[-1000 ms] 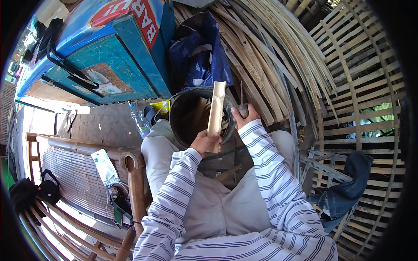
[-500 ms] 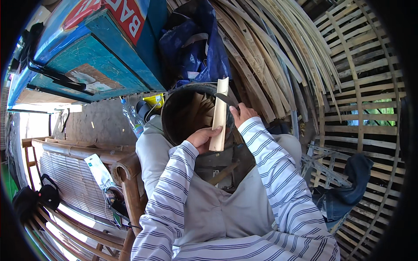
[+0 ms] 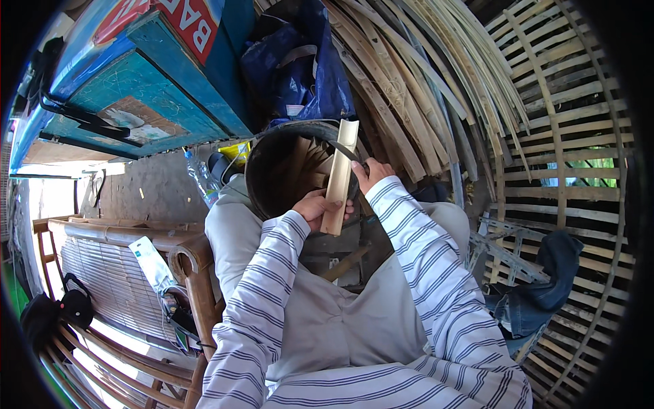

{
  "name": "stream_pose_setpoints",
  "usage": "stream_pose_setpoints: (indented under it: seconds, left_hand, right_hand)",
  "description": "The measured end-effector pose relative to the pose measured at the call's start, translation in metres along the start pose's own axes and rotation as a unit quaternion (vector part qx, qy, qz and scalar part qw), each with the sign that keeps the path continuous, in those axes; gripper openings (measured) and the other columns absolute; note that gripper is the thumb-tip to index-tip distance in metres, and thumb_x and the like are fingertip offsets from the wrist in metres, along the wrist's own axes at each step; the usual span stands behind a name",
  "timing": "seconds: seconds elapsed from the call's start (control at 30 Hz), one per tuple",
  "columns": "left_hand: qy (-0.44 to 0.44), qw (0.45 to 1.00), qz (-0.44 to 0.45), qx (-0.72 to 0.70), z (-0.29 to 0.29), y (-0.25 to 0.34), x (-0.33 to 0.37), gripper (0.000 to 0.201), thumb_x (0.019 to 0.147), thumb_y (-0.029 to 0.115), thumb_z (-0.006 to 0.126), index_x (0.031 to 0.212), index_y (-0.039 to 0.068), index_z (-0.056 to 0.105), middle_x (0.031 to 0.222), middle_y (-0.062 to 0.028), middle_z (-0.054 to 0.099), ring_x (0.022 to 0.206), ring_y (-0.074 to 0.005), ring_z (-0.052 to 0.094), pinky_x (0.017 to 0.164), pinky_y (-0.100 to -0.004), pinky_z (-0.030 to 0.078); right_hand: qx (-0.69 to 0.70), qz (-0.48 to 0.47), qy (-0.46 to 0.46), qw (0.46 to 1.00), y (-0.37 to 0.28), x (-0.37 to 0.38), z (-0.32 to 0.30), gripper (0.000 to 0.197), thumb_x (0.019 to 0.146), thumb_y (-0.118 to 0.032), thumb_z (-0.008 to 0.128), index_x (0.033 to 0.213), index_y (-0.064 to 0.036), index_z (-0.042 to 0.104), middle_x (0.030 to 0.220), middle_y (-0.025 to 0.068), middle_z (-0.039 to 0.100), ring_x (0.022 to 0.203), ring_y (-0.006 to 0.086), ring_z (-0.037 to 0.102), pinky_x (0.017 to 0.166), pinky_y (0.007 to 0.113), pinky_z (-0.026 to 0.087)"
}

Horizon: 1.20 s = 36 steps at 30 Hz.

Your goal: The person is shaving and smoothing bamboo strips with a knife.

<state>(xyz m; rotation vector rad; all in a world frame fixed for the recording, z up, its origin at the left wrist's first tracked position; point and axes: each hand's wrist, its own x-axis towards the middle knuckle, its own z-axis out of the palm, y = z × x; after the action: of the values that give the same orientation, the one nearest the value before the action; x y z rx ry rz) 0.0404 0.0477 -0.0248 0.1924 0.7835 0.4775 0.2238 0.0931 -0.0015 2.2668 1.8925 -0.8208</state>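
My left hand (image 3: 313, 208) is closed round the lower part of a split bamboo piece (image 3: 340, 176), a pale trough-shaped length tilted slightly to the right at its top. The thumb lies on its hollow face, and fingertips show past its right edge. In my right hand (image 3: 375, 175) is a knife (image 3: 347, 151), its dark blade lying across the upper part of the bamboo. Below both hands stands a dark round bucket (image 3: 256, 178) between my knees, with bamboo pieces (image 3: 303, 160) inside.
A blue bag (image 3: 300, 75) sits beyond the bucket, beside a teal cabinet (image 3: 153, 88). Long bamboo strips (image 3: 402, 88) are stacked at the far right, near a slatted bamboo wall (image 3: 565, 136). On the left are a bamboo bench (image 3: 122, 235) and a plastic bottle (image 3: 199, 178).
The knife and my right hand have shifted a little left along with the view. The bamboo leans slightly more, and my left fingertips now show at its right edge.
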Motion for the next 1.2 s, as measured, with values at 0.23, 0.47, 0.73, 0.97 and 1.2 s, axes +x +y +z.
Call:
stream_pose_setpoints:
  seconds: [0.23,0.47,0.73,0.97,1.2]
  left_hand:
    - [0.218,0.969,0.05,0.101,0.007,0.003,0.006,0.053,0.099,0.045,0.034,0.113,-0.004,0.051,0.08,-0.0154,0.062,0.059,-0.0262,0.063,0.053,-0.0376,0.054]
    - [0.38,0.799,0.181,0.429,-0.011,-0.013,0.022,0.058,0.099,0.04,0.033,0.082,-0.007,0.063,0.065,-0.0224,0.062,0.059,-0.0326,0.065,0.058,-0.0412,0.054]
    - [0.387,0.766,0.189,0.477,0.017,-0.02,0.007,0.055,0.099,0.039,0.032,0.09,-0.006,0.062,0.091,-0.0323,0.061,0.092,-0.049,0.057,0.084,-0.0535,0.045]
    - [0.374,0.757,0.193,0.5,0.011,-0.018,0.004,0.057,0.099,0.041,0.031,0.091,-0.006,0.061,0.09,-0.0321,0.061,0.09,-0.0493,0.058,0.083,-0.0528,0.046]
    - [0.375,0.759,0.186,0.499,0.011,-0.02,-0.001,0.057,0.099,0.04,0.032,0.09,-0.008,0.062,0.081,-0.0296,0.063,0.08,-0.0454,0.062,0.076,-0.05,0.049]
  right_hand:
    - [0.029,-0.027,0.027,0.999,0.001,-0.008,0.003,0.06,0.09,-0.056,0.045,0.106,-0.0004,0.062,0.101,0.0269,0.062,0.102,0.0405,0.056,0.091,0.047,0.044]
    - [-0.05,-0.034,-0.003,0.998,-0.022,-0.026,0.002,0.055,0.093,-0.054,0.039,0.103,-0.0034,0.056,0.094,0.0292,0.062,0.093,0.0442,0.06,0.083,0.052,0.048]
    - [-0.077,0.047,0.009,0.996,-0.015,0.003,-0.001,0.053,0.095,-0.052,0.036,0.114,-0.0064,0.055,0.107,0.0257,0.061,0.102,0.0406,0.06,0.089,0.051,0.047]
    - [-0.056,0.078,0.024,0.995,-0.011,0.035,-0.005,0.057,0.094,-0.054,0.035,0.119,-0.0071,0.055,0.113,0.0265,0.059,0.109,0.041,0.056,0.095,0.049,0.044]
    - [-0.052,0.147,0.012,0.988,0.002,0.065,-0.012,0.054,0.094,-0.05,0.041,0.122,-0.0063,0.056,0.121,0.0211,0.058,0.119,0.0345,0.052,0.1,0.046,0.041]
